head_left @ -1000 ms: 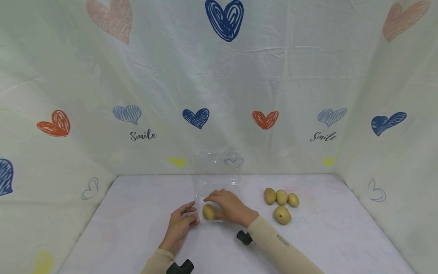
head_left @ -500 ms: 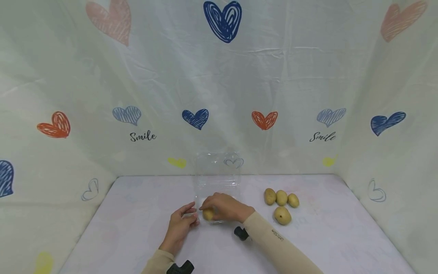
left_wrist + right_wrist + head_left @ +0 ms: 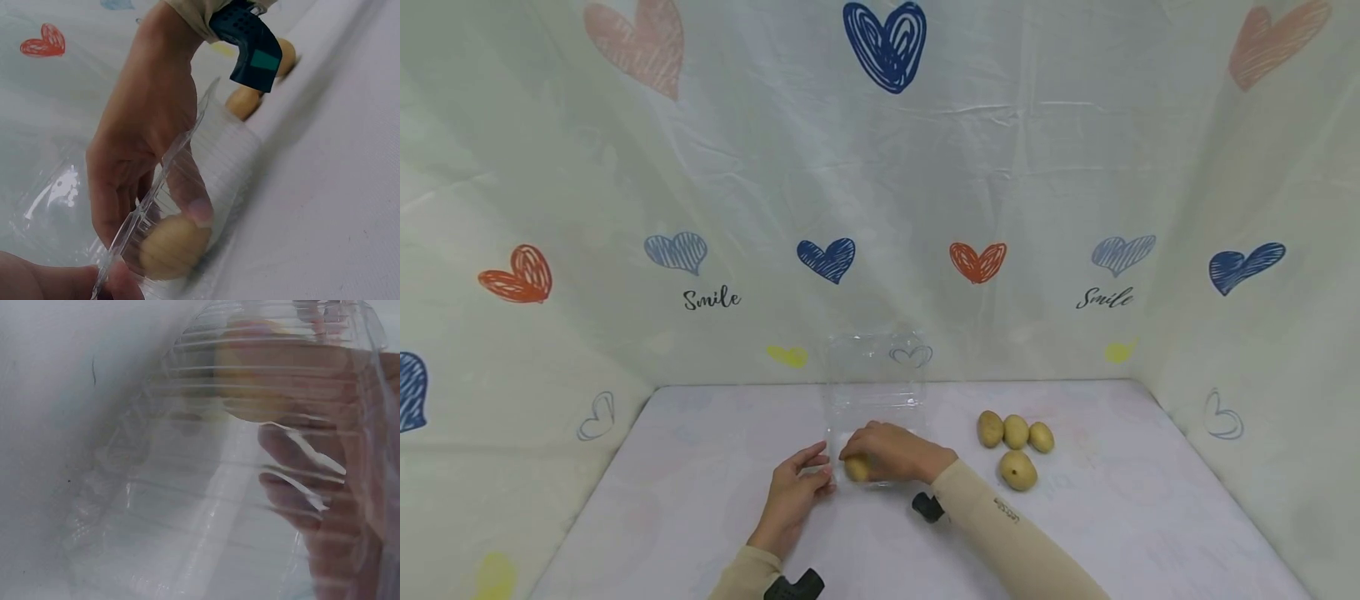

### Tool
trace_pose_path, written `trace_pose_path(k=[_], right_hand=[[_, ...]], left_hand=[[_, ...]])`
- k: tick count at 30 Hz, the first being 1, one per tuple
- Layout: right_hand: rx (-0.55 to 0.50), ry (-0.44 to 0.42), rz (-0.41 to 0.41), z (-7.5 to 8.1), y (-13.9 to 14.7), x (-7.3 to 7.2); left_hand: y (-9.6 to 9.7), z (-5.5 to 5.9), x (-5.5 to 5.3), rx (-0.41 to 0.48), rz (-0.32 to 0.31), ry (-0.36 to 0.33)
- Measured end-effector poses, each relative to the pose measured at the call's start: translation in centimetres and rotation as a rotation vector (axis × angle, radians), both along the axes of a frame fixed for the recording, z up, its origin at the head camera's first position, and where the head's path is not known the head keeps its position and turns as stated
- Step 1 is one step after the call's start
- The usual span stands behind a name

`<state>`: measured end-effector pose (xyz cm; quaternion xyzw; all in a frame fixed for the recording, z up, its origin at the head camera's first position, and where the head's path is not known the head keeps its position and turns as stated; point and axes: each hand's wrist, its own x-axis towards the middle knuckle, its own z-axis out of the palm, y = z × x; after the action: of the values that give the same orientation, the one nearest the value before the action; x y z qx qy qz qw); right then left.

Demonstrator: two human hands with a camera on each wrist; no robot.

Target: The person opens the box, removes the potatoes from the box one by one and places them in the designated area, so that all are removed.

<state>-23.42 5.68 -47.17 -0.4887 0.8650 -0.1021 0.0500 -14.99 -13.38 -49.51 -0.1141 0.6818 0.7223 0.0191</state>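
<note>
A clear plastic clamshell box stands with its lid raised at the back. Inside its near left corner lies a yellow potato. My right hand reaches over the rim and holds that potato between thumb and fingers; in the left wrist view the thumb presses the potato behind the ribbed wall. On the left, my left hand pinches the box's rim, as the left wrist view shows at its lower left. The right wrist view looks through the box wall, blurring the fingers and potato.
Several loose potatoes lie on the white tabletop to the right of the box. A cloth printed with hearts hangs behind and at both sides. Dark wrist cameras sit on both forearms.
My right hand has moved slightly left and down, its fingers closing over the potato in the box's corner. The left hand stays at the rim, and the loose potatoes have not moved.
</note>
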Motion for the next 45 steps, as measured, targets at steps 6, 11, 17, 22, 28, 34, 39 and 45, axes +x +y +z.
trace_pose_path(k=[6,11,17,22,28,34,39,45], right_hand=[[-0.005,0.061,-0.031,0.3,1.0,0.4],[-0.08,0.079,-0.031,1.2,2.5,1.0],[-0.156,0.082,-0.085,2.2,4.6,2.1],[-0.202,0.095,-0.13,2.6,6.9,2.8],[-0.258,0.094,-0.188,2.8,9.9,3.6],[-0.285,0.097,-0.268,2.7,12.7,4.7],[-0.309,0.168,-0.314,2.4,14.8,5.3],[-0.323,0.229,-0.35,1.8,17.2,6.0]], left_hand=[[0.0,-0.1,-0.1,-0.001,0.004,0.0],[0.1,0.0,-0.1,-0.012,0.017,-0.007],[0.0,-0.2,-0.1,-0.029,0.014,-0.007],[-0.1,-0.3,-0.2,-0.043,0.003,-0.012],[-0.2,-0.4,-0.4,-0.035,0.004,-0.026],[-0.2,-0.5,-0.5,-0.031,0.003,-0.03],[-0.2,-0.5,-0.4,-0.03,0.002,-0.023],[-0.1,-0.4,-0.3,-0.027,0.01,-0.018]])
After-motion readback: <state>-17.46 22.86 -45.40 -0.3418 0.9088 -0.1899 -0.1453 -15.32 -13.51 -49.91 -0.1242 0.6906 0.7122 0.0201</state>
